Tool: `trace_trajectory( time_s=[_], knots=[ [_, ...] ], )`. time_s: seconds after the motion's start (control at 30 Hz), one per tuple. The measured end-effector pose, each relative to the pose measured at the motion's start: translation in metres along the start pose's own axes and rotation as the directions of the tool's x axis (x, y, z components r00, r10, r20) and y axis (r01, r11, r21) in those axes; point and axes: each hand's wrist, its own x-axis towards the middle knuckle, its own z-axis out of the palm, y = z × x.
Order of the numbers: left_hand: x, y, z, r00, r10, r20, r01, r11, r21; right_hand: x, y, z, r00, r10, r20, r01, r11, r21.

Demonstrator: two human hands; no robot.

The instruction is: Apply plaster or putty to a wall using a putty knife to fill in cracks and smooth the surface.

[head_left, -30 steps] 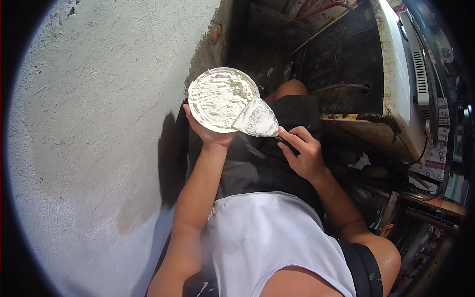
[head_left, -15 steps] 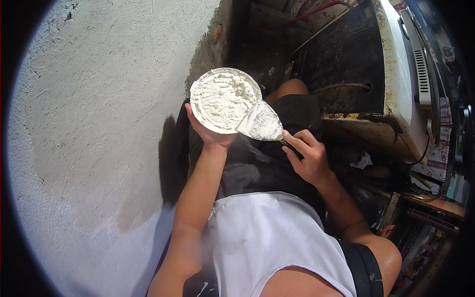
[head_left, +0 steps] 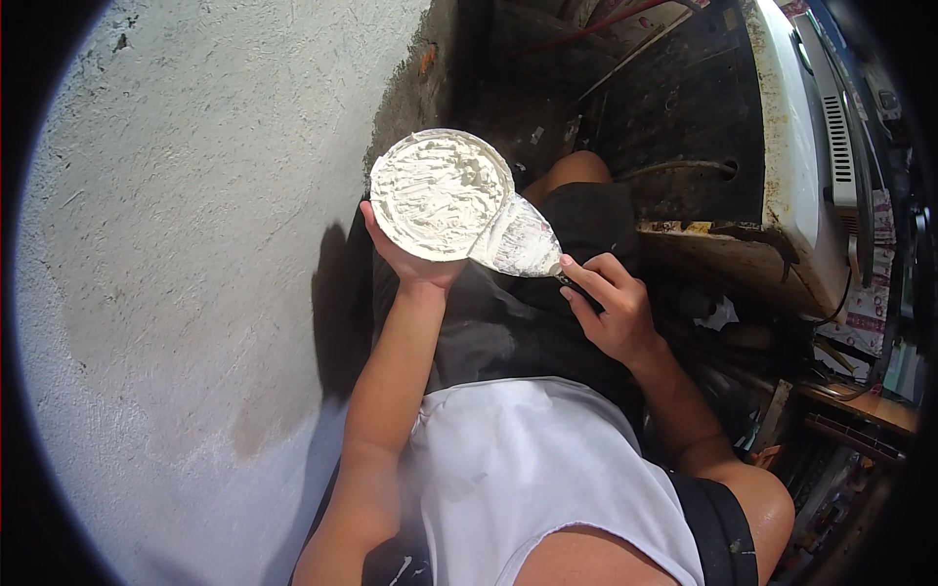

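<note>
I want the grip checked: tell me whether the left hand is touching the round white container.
Touching: the head view shows the left hand cupped against the lower-left edge of the round white container, no gap showing.

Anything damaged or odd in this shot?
Yes: the white appliance at right looks damaged, with rust-brown staining along its edge. Nothing odd about the paste-coated scraper or round container.

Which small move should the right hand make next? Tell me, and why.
Probably wipe the wedge-shaped, dark-handled scraper against the rim of the round white container: creamy white paste coats its blade, its edge appears to meet the rim, and the left hand supports the container while the right hand grips the handle.
</note>
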Motion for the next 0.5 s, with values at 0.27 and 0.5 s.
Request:
trace_trajectory(
  time_s=[0.27, 0.5],
  knots=[
    [-0.0002, 0.0005, 0.0062, 0.998, 0.031, -0.052, -0.025, 0.993, 0.113, -0.0032, 0.001, -0.0001, 1.0, 0.001, -0.011, -0.001, 1.0, 0.005],
    [0.0008, 0.0012, 0.0049, 0.998, 0.034, -0.045, -0.028, 0.991, 0.131, -0.0048, 0.0012, -0.0014, 1.0, 0.006, -0.009, -0.006, 1.0, 0.004]
  ],
)
